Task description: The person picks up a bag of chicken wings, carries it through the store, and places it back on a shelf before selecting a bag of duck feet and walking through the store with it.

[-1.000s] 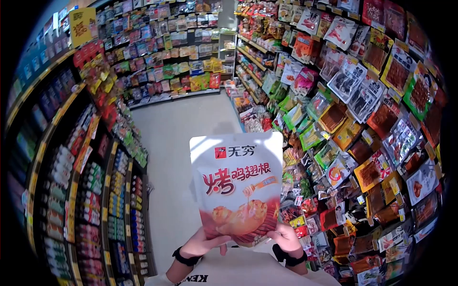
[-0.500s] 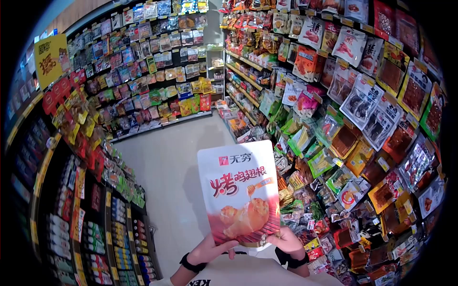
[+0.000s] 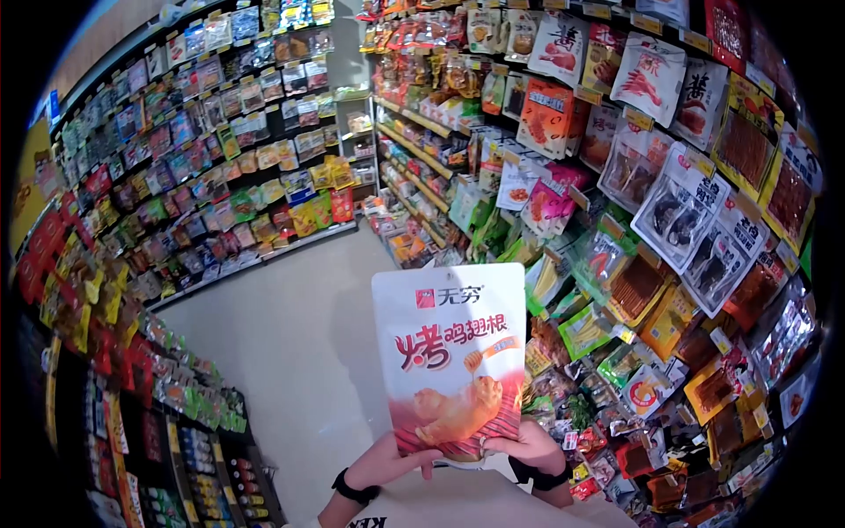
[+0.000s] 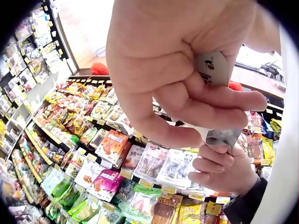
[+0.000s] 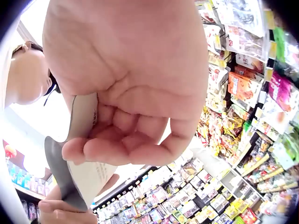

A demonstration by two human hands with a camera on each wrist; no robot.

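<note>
A white and red food pouch (image 3: 453,361) with a picture of roasted chicken pieces stands upright in front of the body in the head view, its printed front towards the camera. My left hand (image 3: 387,462) grips its lower left corner, my right hand (image 3: 532,449) its lower right corner, thumbs on the front. In the left wrist view the fingers of my left hand (image 4: 177,84) curl behind the pouch's lower end (image 4: 224,137). The right wrist view has my right hand (image 5: 135,93) curled round the pouch edge, with the grey bottom fold (image 5: 65,177) beside it.
Racks of hanging snack packets (image 3: 651,167) rise close on the right. Another packet wall (image 3: 220,141) stands at the back left, and shelves with bottles (image 3: 198,466) are at the lower left. Pale aisle floor (image 3: 299,326) runs between them.
The head view has turned to the right, so the shelves have slid left. The pouch sits slightly further right and lower in view, still gripped by both hands.
</note>
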